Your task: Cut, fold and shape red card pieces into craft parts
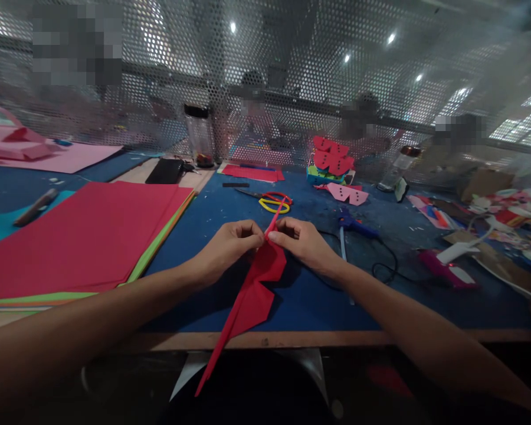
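Between my hands is a red paper cutout [259,289] with scalloped edges along its right side and a long narrow strip down its left. It slants from the middle of the blue table to past the front edge. My left hand [236,245] pinches its upper part from the left, thumb against fingers. From the other side my right hand [303,242] pinches the same spot, its thumb on the paper. The fingertips of both hands nearly meet there. Just beyond the paper's top end lie scissors [274,202] with red and yellow handles.
Stacked red sheets [92,230] lie on the left, with a black phone [165,171] behind. A blue glue gun [358,224] and a pink power strip [449,271] with cables sit right. Dotted red cutouts [334,159] are piled at the back before a perforated metal screen [292,65].
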Demonstrator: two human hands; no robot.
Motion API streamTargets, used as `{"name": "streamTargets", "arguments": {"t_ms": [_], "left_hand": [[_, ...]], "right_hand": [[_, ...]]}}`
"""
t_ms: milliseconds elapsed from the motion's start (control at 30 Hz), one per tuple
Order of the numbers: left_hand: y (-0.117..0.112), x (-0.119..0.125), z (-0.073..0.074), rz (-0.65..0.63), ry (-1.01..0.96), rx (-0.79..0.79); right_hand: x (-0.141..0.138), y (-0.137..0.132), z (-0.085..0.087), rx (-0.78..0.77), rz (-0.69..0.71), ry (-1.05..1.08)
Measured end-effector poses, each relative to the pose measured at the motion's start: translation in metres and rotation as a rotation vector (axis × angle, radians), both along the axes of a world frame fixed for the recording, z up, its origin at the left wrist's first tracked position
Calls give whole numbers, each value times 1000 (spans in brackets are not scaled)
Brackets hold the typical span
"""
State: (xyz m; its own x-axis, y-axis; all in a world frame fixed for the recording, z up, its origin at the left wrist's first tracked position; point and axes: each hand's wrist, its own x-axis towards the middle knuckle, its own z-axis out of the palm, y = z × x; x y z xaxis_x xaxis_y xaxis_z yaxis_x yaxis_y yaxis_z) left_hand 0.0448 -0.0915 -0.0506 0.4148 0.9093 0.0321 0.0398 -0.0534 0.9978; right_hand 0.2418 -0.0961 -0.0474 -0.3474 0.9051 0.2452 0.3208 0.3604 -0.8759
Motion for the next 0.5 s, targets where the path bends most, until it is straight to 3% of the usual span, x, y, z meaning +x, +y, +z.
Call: {"name": "streamTargets", "arguments": {"t_ms": [500], "left_hand": [[-3,2,3,17,-31,-131]], "right_hand": [[1,1,-2,22,-14,13]]}}
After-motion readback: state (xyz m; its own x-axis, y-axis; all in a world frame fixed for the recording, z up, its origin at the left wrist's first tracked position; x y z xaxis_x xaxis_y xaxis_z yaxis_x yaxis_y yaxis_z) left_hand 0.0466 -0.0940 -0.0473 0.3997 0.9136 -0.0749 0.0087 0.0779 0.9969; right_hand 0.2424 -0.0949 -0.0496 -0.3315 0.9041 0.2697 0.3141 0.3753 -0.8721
